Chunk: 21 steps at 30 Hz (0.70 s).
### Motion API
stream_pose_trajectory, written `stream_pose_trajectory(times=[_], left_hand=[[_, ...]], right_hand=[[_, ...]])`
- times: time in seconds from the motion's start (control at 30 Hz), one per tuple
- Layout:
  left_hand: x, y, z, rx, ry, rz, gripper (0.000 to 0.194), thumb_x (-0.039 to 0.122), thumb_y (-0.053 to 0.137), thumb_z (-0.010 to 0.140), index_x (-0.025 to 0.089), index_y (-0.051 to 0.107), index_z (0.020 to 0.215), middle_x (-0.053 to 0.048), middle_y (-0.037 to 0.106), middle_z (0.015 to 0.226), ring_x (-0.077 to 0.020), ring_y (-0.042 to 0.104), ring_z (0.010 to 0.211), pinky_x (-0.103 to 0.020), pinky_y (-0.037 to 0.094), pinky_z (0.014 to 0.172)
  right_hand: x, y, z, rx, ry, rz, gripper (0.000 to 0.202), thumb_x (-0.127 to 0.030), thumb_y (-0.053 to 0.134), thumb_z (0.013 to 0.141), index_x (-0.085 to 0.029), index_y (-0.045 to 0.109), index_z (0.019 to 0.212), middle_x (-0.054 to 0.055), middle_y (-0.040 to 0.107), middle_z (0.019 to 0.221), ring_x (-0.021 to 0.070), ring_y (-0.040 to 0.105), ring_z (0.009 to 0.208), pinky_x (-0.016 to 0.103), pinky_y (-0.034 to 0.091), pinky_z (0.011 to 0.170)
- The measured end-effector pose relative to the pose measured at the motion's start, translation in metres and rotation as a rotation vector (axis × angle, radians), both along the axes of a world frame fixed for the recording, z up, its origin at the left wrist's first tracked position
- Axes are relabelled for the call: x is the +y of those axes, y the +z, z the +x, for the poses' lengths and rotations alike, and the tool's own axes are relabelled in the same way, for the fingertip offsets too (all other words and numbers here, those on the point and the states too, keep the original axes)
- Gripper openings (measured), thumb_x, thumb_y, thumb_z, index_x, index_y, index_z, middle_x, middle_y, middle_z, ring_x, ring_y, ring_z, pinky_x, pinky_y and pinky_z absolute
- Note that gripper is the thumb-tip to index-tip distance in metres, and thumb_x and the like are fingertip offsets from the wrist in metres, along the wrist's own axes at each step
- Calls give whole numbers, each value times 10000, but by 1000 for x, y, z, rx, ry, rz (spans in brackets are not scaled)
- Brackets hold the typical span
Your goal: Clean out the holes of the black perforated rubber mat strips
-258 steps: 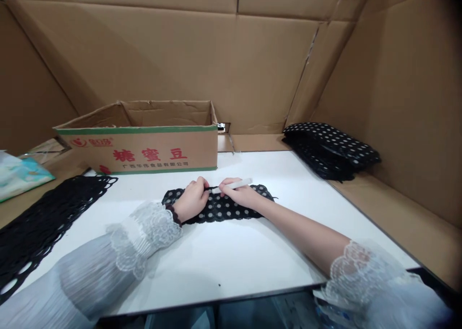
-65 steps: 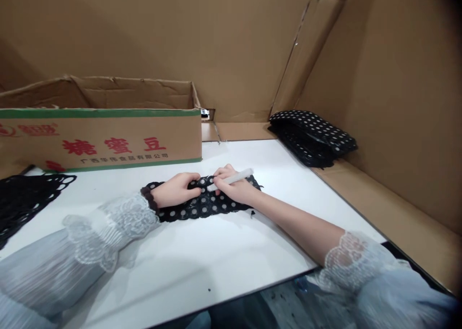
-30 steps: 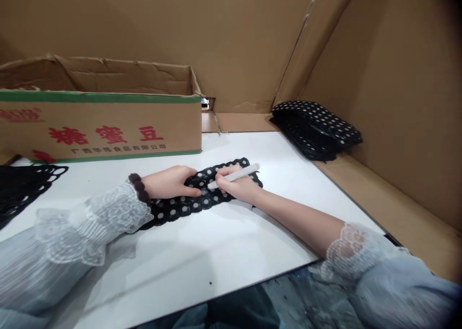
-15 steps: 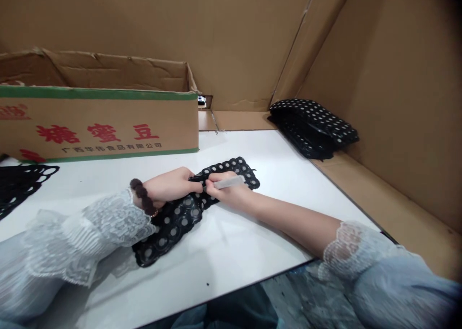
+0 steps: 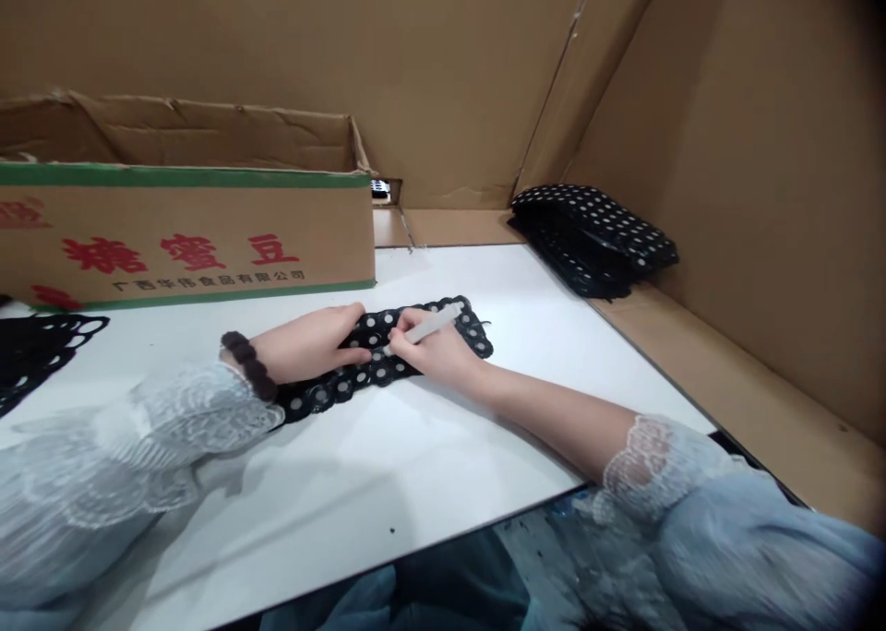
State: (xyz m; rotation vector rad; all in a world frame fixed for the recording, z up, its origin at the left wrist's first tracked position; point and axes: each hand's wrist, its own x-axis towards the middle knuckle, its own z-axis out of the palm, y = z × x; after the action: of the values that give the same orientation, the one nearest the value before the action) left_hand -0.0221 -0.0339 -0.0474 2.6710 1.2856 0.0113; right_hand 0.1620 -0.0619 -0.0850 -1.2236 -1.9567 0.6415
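Head view: gripping white pen in closed right hand, with black polka-dot lace strip on white tabletop under left hand; can't tell if pinched or just pressed. Likely light, limp; best held by scalloped edge

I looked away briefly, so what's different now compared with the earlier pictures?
The dotted black strip has turned: its left end has come toward the person, so it now slants. The camera view has shifted too. The right hand still holds the white pen, the left hand still touches the strip, and the box stayed put.
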Motion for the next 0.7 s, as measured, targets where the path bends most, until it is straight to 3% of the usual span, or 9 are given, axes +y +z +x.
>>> stream_pose_trajectory(times=[0.07,0.13,0.27,0.37,0.5,0.7], left_hand=[[-3,-4,-1,-32,-15,184,480,492,467,728,118,438,1028,-141,520,1003,-276,482,931,-350,381,760],[-5,-5,0,-61,-69,254,433,461,475,734,133,437,1014,-129,506,1024,-266,465,952,-349,371,780],[-10,-3,2,-67,-95,4,202,370,391,798,181,445,845,-23,537,753,-155,490,654,-242,349,574],[-13,-4,3,-62,-113,-76,287,471,425,772,186,454,791,-8,535,700,-140,474,591,-232,317,531],[-15,-7,4,-50,-158,-30,434,583,545,654,184,455,799,-32,566,784,-182,518,700,-244,338,570],[-29,0,9,56,-187,87,267,445,455,798,178,453,786,-34,586,793,-176,547,684,-256,354,561]], right_hand=[[3,-2,1,121,-9,-58,138,-287,472,730,-174,429,663,-46,454,561,66,408,517,195,310,504],[6,-3,3,209,12,-142,148,-301,510,708,-174,438,682,-45,493,564,64,440,513,184,332,499],[8,2,9,268,59,-315,275,-387,541,703,-175,399,603,-37,518,489,55,429,415,173,329,425],[4,6,10,316,-4,-308,313,-415,497,741,-181,364,581,-52,471,442,54,419,361,172,340,383],[-5,8,5,314,-5,-266,259,-353,454,771,-186,356,598,-65,418,436,76,475,365,170,359,356],[-7,7,1,289,-24,-311,221,-272,449,742,-185,337,572,-60,381,437,91,498,390,170,382,338]])
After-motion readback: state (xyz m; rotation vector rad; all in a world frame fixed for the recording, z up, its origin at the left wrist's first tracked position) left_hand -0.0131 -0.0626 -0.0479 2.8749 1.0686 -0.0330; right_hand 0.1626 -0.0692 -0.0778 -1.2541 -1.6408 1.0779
